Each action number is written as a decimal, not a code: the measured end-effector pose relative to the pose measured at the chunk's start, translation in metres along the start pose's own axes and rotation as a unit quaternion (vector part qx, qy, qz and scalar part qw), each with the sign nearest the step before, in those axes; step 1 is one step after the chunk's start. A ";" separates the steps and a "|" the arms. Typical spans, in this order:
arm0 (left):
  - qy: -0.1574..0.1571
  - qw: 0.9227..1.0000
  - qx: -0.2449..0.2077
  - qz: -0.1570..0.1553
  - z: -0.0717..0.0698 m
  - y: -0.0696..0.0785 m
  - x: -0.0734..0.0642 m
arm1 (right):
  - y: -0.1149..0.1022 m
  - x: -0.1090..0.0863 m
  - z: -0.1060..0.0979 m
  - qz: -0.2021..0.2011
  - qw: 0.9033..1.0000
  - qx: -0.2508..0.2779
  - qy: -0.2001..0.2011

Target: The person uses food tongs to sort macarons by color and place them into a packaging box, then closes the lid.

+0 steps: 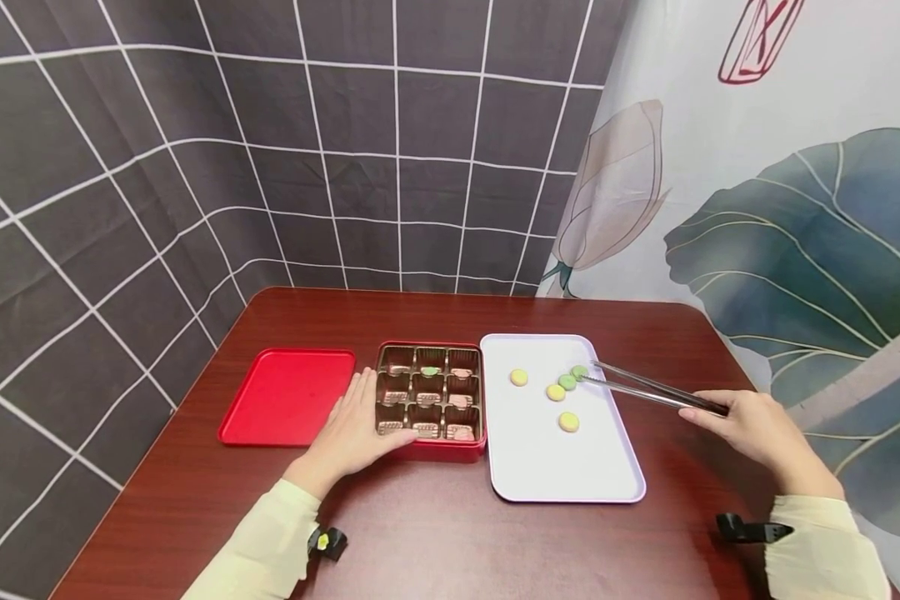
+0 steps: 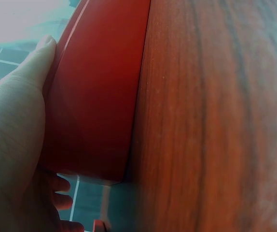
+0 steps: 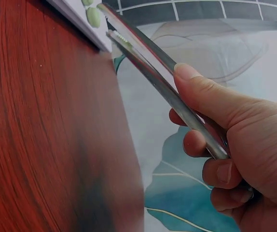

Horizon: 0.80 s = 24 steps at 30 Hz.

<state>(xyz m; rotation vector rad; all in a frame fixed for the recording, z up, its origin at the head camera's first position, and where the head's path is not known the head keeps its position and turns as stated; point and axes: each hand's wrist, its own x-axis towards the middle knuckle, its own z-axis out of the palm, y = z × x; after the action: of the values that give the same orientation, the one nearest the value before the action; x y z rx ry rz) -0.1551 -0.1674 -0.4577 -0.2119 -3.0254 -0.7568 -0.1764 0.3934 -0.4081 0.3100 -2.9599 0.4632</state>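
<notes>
My right hand [image 1: 753, 429] grips a pair of metal tongs [image 1: 648, 392], fingers wrapped round the handle end in the right wrist view. The tongs' tips are a little apart, right at a green macaron [image 1: 580, 372] on the white tray [image 1: 570, 467]. Another green macaron [image 1: 567, 382] lies beside it, with a yellow macaron [image 1: 556, 392] close by. My left hand [image 1: 352, 433] rests against the left side of a red box [image 1: 442, 451], fingers straight and thumb along its front edge. Inside the box, a divided insert [image 1: 408, 404] holds a green macaron [image 1: 429, 370] and several pinkish ones down the right column.
Two more yellow macarons [image 1: 519, 377] [image 1: 568, 422] lie apart on the tray. A red lid [image 1: 288, 400] is flat on the brown table [image 1: 435, 525], left of the box. Behind stand a dark gridded curtain [image 1: 352, 108] and a flower-printed one [image 1: 645, 192].
</notes>
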 end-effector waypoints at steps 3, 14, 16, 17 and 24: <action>0.000 1.000 0.003 0.003 0.000 0.000 0.000 | 0.000 0.001 0.002 0.002 1.000 0.001 -0.004; 0.000 1.000 0.003 0.010 -0.003 0.001 0.000 | 0.000 0.002 0.006 0.005 1.000 0.002 -0.013; 0.000 1.000 0.003 0.011 -0.002 0.001 0.000 | 0.000 0.002 0.006 0.006 1.000 0.001 -0.014; -0.001 1.000 0.003 0.011 -0.002 0.001 0.000 | 0.000 0.002 0.006 0.005 1.000 -0.001 -0.013; -0.003 1.000 0.001 0.009 -0.001 0.001 0.000 | -0.002 0.005 0.006 0.003 1.000 -0.001 -0.014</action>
<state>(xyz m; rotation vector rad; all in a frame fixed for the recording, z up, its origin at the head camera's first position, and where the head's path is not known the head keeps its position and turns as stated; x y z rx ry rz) -0.1552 -0.1674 -0.4561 -0.2413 -3.0258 -0.7519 -0.1811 0.3893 -0.4122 0.3084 -2.9890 0.4598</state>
